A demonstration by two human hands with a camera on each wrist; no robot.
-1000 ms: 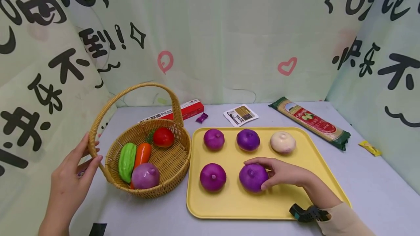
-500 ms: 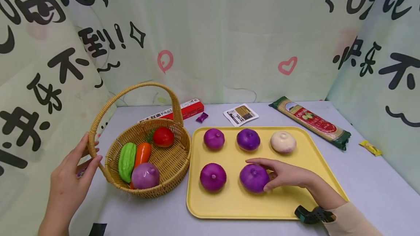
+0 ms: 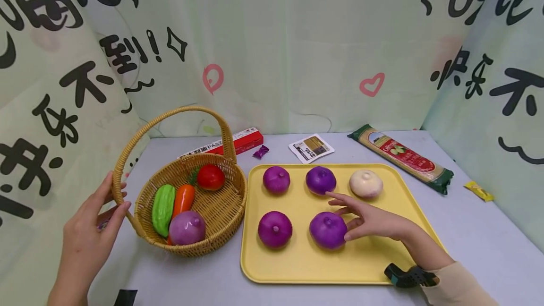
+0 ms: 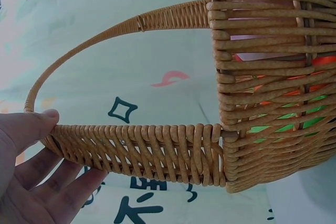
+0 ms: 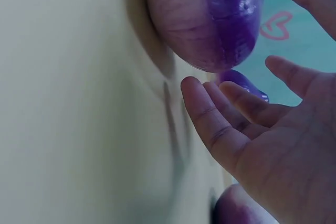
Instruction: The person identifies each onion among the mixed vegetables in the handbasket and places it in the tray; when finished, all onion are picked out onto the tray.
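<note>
Basket (image 3: 221, 211) sits near our desk's left edge; our left hand (image 3: 91, 230) holds its handle (image 4: 136, 150), thumb on top and fingers underneath. Beside it, on our yellow tray (image 3: 297, 263), our right hand (image 3: 374, 223) spreads its fingers loosely beside the front purple onion (image 3: 327, 230), gripping nothing.

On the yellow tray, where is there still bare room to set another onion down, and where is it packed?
The yellow tray has bare room at its front right corner, right of the front purple onion and below the white onion, though the right hand lies across it. A bare strip runs along the near edge. The back row is crowded, and the basket is partly filled.
</note>
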